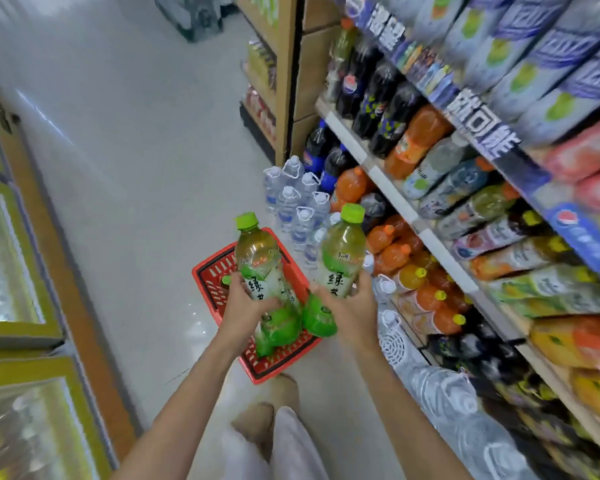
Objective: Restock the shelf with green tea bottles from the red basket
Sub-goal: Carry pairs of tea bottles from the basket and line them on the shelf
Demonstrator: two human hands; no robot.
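Bottles of green tea, one upright in each fist: your left hand [248,299] wraps one bottle [258,258], your right hand [349,306] another [342,254]. Below, the red basket [219,271] holds more.

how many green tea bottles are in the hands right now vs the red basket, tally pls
In the left hand: 1 green tea bottle
In the right hand: 1 green tea bottle
In the red basket: at least 1, a green cap; the hands hide the rest
Total seen: 3
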